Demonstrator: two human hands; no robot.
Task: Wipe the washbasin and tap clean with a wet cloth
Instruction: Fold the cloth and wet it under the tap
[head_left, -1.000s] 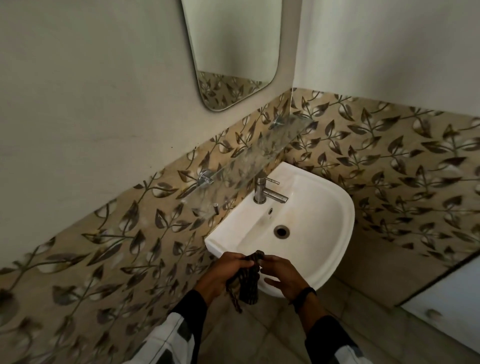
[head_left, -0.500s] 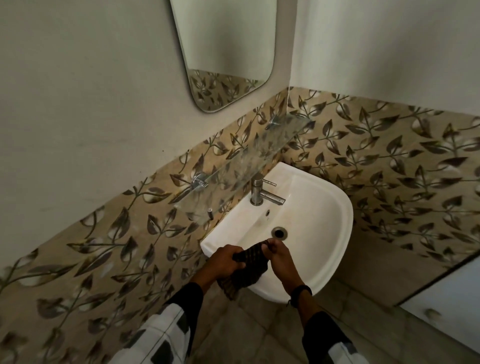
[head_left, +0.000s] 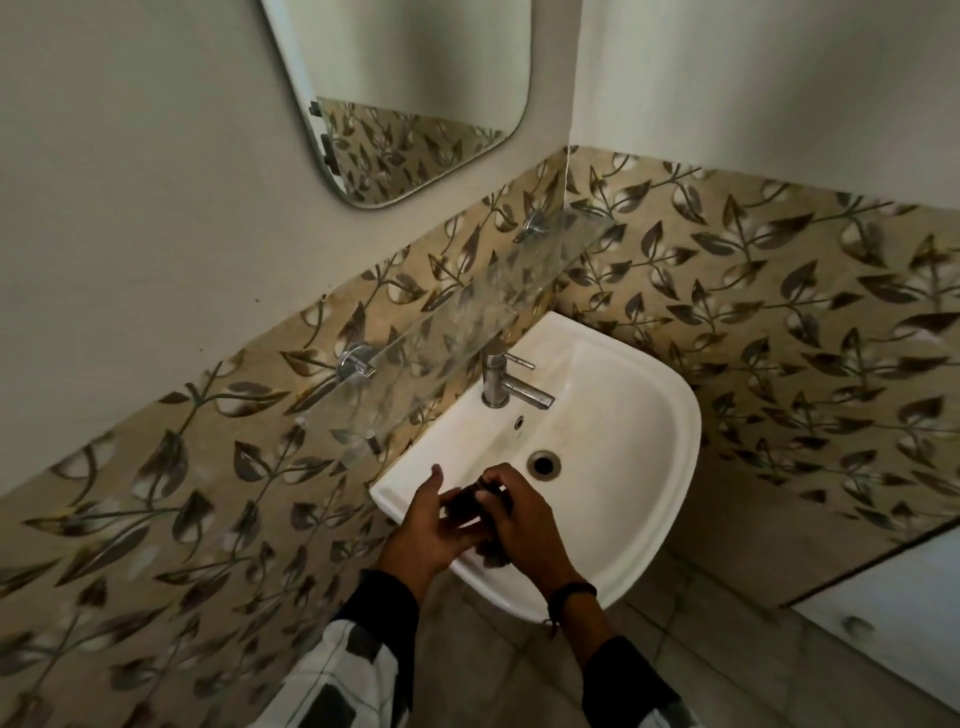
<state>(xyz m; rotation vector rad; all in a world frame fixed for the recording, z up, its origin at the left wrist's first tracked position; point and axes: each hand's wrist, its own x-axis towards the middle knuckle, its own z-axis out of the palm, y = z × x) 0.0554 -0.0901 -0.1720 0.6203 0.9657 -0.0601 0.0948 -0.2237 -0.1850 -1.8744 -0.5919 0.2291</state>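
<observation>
Right hand (head_left: 524, 525), lower centre of frame: fingers curled over a dark bunched cloth (head_left: 467, 506), gripping it. A dark wristband (head_left: 571, 592) sits on that wrist.

Left hand (head_left: 431, 525), just left of it: fingers look mostly straight and laid against the cloth, thumb raised. There is motion blur here, so we read this hand as spread wide rather than gripping, with some doubt.

We see the cloth between the two hands, above the near-left part of the washbasin (head_left: 675, 467). We cannot tell whether it touches the bowl.

Outward: the drain (head_left: 544, 462) lies just beyond the right hand's knuckles, with faint brownish marks on the white bowl around it. The tap (head_left: 501, 382) stands at the back edge of the washbasin, centre of frame, well apart from both hands. We see no water running from it. Above it a glass shelf (head_left: 467, 322) runs along the leaf-patterned tiles, and a mirror (head_left: 415, 93) hangs at the upper centre.

Progress, our judgement: early. The cloth is in hand and being gathered or folded, and we cannot say whether it is wet. No wiped area is visible on the bowl or the tap. Remaining: wet the cloth if it is dry, then wipe the bowl, the rim and the tap.
</observation>
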